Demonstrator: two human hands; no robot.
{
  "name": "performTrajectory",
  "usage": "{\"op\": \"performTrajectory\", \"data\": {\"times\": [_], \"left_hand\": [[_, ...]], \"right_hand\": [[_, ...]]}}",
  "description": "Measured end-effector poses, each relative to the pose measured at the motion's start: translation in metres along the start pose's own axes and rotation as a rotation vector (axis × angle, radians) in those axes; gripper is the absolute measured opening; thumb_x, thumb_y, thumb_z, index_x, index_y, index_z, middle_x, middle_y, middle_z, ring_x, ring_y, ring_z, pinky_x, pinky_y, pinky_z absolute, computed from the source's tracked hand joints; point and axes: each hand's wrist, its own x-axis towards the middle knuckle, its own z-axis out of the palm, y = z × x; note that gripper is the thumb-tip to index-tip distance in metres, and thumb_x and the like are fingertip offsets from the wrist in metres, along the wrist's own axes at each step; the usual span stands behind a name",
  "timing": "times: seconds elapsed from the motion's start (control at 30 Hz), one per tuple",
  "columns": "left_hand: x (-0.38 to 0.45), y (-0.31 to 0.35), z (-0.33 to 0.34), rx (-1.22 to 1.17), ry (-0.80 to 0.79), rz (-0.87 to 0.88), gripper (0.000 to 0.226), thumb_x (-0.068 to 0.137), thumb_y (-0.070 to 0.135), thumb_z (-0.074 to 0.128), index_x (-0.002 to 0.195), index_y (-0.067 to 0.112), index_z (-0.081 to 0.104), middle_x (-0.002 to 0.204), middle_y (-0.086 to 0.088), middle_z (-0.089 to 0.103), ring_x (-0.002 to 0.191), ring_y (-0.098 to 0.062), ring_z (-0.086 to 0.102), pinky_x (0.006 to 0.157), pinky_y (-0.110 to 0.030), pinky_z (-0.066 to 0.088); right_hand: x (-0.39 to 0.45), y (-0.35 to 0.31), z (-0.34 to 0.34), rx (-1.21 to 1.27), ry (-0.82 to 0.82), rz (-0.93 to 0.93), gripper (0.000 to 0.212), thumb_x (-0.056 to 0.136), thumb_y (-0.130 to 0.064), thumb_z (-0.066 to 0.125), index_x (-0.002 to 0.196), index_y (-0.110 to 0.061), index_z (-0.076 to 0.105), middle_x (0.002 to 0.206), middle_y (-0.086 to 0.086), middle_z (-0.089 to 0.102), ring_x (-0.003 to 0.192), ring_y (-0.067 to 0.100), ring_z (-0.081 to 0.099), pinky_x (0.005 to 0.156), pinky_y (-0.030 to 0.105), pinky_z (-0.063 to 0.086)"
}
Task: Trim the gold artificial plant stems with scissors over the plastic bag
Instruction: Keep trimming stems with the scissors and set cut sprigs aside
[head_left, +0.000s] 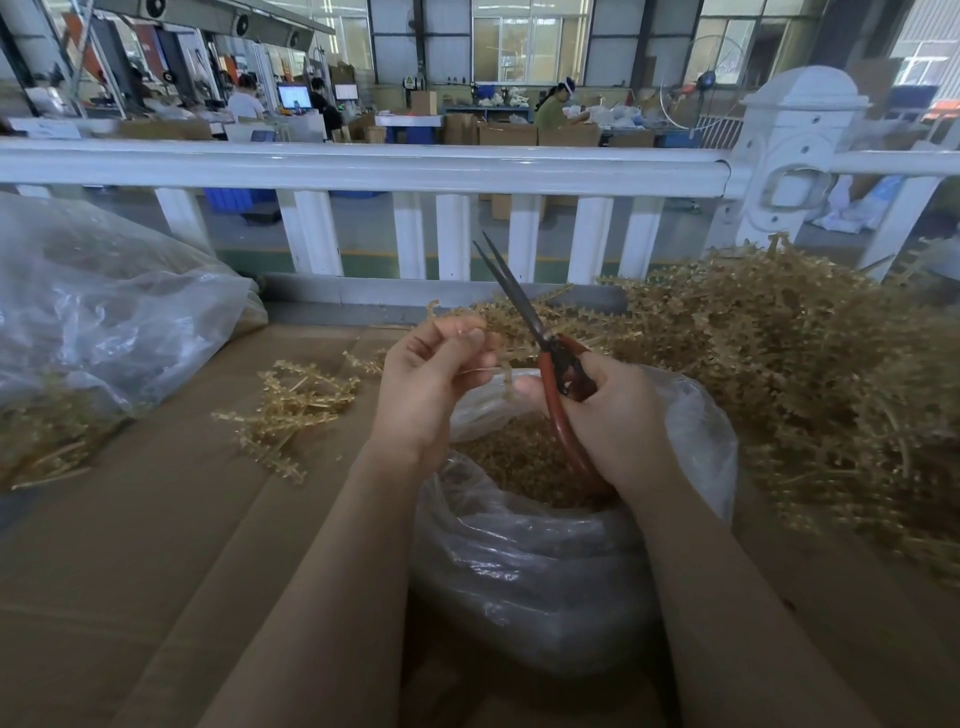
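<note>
My left hand (434, 379) pinches a gold artificial plant stem (498, 325) above the open clear plastic bag (545, 561), which holds gold trimmings. My right hand (618, 415) grips red-handled scissors (545, 353); their dark blades point up and away, slightly parted, just right of the stem. A thin piece of the stem hangs down between my two hands over the bag's mouth.
A big heap of gold stems (789, 374) lies to the right. A small bunch of stems (296, 400) rests on the brown cardboard surface (156, 545) to the left. A large clear bag (104, 312) sits far left. A white railing (363, 166) runs behind.
</note>
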Motion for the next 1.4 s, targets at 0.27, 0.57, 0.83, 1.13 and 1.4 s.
{"op": "performTrajectory", "data": {"times": [0.27, 0.57, 0.83, 1.13, 1.4], "left_hand": [[-0.003, 0.001, 0.007, -0.009, -0.102, -0.156, 0.019, 0.092, -0.009, 0.054, 0.085, 0.008, 0.061, 0.08, -0.013, 0.073, 0.072, -0.019, 0.072, 0.07, -0.029, 0.059], [-0.004, 0.011, -0.003, 0.175, -0.127, -0.349, 0.032, 0.071, 0.045, 0.072, 0.07, 0.012, 0.076, 0.07, -0.006, 0.069, 0.052, -0.01, 0.057, 0.047, -0.019, 0.048], [-0.008, 0.012, -0.008, 0.192, -0.421, -0.474, 0.008, 0.071, 0.021, 0.077, 0.075, 0.014, 0.079, 0.07, -0.004, 0.073, 0.055, -0.007, 0.064, 0.053, -0.015, 0.051], [-0.002, 0.012, -0.004, -0.119, -0.115, -0.08, 0.011, 0.084, 0.023, 0.069, 0.079, 0.016, 0.075, 0.077, -0.003, 0.071, 0.064, -0.009, 0.063, 0.064, -0.019, 0.055], [-0.003, 0.009, 0.002, -0.093, 0.026, -0.024, 0.016, 0.079, 0.024, 0.071, 0.088, 0.011, 0.074, 0.082, -0.005, 0.076, 0.075, -0.013, 0.072, 0.07, -0.021, 0.058]], "right_hand": [[0.004, 0.002, 0.0, 0.206, -0.052, 0.015, 0.012, 0.085, -0.021, 0.08, 0.08, -0.015, 0.071, 0.061, -0.011, 0.067, 0.053, -0.002, 0.06, 0.049, 0.012, 0.045], [0.006, 0.009, -0.001, 0.187, -0.028, -0.051, 0.011, 0.084, -0.016, 0.081, 0.083, -0.024, 0.073, 0.074, -0.012, 0.071, 0.066, 0.001, 0.066, 0.06, 0.014, 0.051], [0.007, 0.008, -0.001, 0.213, 0.005, -0.095, 0.026, 0.078, -0.017, 0.079, 0.078, -0.042, 0.073, 0.077, -0.019, 0.073, 0.068, -0.004, 0.066, 0.059, 0.008, 0.047], [0.006, 0.006, -0.001, 0.21, 0.074, 0.019, 0.038, 0.059, -0.059, 0.083, 0.083, -0.032, 0.071, 0.077, -0.02, 0.072, 0.073, -0.004, 0.067, 0.061, 0.011, 0.05], [0.002, 0.005, 0.001, 0.03, 0.005, 0.041, 0.058, 0.059, -0.083, 0.066, 0.099, -0.04, 0.064, 0.094, -0.044, 0.061, 0.089, -0.021, 0.056, 0.065, 0.009, 0.041]]}}
